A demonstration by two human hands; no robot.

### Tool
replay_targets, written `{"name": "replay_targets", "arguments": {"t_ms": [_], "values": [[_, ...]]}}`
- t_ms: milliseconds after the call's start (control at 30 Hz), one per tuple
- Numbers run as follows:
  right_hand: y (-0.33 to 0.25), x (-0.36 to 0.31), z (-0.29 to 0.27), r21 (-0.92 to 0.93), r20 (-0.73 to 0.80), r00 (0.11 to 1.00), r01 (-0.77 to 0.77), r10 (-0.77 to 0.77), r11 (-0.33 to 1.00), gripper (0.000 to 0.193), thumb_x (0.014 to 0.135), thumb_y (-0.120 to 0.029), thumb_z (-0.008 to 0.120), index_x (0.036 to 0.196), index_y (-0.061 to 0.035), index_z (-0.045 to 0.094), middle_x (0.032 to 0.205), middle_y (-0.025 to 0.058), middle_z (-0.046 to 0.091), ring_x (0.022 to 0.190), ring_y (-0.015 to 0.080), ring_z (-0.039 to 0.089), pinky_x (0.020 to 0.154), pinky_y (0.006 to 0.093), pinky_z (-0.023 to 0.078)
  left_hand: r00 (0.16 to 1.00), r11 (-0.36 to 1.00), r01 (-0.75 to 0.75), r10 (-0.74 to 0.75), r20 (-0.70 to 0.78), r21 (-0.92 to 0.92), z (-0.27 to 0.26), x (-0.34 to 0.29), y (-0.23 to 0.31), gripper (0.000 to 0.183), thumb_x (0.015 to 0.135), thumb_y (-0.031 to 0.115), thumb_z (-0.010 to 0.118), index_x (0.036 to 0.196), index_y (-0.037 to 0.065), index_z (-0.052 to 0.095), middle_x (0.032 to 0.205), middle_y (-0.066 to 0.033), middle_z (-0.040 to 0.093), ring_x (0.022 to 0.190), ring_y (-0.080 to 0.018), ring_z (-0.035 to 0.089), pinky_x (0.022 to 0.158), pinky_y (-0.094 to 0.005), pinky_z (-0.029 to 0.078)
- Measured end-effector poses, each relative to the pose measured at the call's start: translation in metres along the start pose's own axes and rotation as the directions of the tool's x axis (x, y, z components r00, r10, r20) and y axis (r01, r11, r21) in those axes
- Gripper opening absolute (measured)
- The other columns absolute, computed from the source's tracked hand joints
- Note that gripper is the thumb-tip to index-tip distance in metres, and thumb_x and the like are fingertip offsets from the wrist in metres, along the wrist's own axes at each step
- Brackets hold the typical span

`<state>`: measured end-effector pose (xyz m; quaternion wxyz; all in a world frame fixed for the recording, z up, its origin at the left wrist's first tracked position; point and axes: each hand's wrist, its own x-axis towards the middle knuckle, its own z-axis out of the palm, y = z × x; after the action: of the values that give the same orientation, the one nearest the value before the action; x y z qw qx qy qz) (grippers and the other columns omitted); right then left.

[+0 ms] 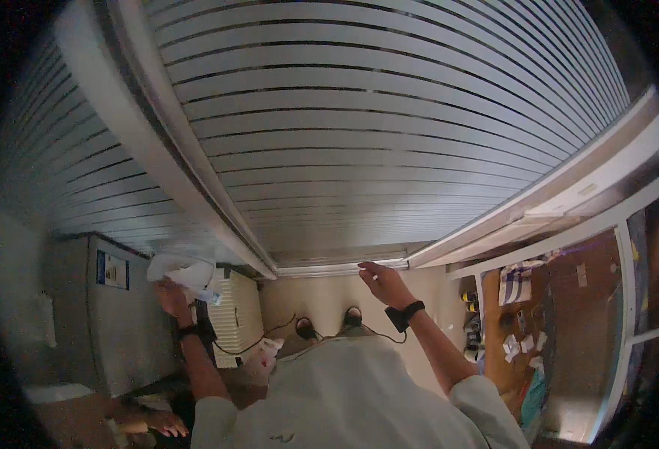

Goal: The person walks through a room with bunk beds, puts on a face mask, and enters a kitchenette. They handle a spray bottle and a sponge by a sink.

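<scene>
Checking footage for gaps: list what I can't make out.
All in the head view:
What the white bundle in the left hand contains: its own folds hide it.
Whether the right hand touches the bottom rail of the striped panel: the overhead angle hides any gap.
Most of the body behind the co-worker's hand: cut off by the dark rim.
Print on the cabinet label: too small.

dim, grainy interior, striped panel (374, 102) bowed by fisheye, black corners, glare lower right
</scene>
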<state>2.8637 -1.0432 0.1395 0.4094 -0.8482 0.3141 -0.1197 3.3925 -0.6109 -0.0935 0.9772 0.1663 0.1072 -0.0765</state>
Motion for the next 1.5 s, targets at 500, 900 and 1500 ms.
{"name": "replay_targets", "arguments": {"t_ms": [500,900,1500], "values": [[0.011,-0.020,0.002,-0.006,-0.108,0.988,-0.113,0.112,0.994,0.038,0.102,-0.034,0.059,0.125,-0.0048,0.066,0.098,0.0164,0.075,0.086,0.0320,0.072,0.079,0.0409,0.056,0.764,-0.285,-0.642,-0.155,0.627,0.712,0.147,-0.200,-0.164,0.047,0.111,0.030,0.047,0.072,0.005,0.043,0.056,-0.0057,0.027,0.052,-0.0163,0.019,0.051,-0.0397,0.020],[0.032,-0.120,-0.051,-0.023,-0.321,0.893,-0.339,0.315,0.940,0.033,0.103,-0.032,0.057,0.123,-0.0076,0.066,0.098,0.0127,0.075,0.091,0.0328,0.071,0.084,0.0425,0.056,0.278,0.082,-0.760,-0.856,0.437,0.645,0.184,-0.331,-0.344,0.025,0.106,0.020,0.050,0.114,0.001,0.066,0.105,-0.0197,0.069,0.096,-0.0352,0.067,0.083,-0.0418,0.052],[0.142,-0.336,-0.149,0.147,-0.535,0.772,-0.315,0.343,0.938,0.035,0.100,-0.032,0.060,0.122,-0.0061,0.066,0.103,0.0150,0.073,0.092,0.0321,0.070,0.084,0.0427,0.056,-0.536,0.584,-0.765,-0.811,0.233,0.270,0.273,-0.759,-0.513,0.038,0.100,0.022,0.060,0.136,0.010,0.058,0.110,-0.0156,0.071,0.098,-0.0358,0.069,0.075,-0.0453,0.056]]}}
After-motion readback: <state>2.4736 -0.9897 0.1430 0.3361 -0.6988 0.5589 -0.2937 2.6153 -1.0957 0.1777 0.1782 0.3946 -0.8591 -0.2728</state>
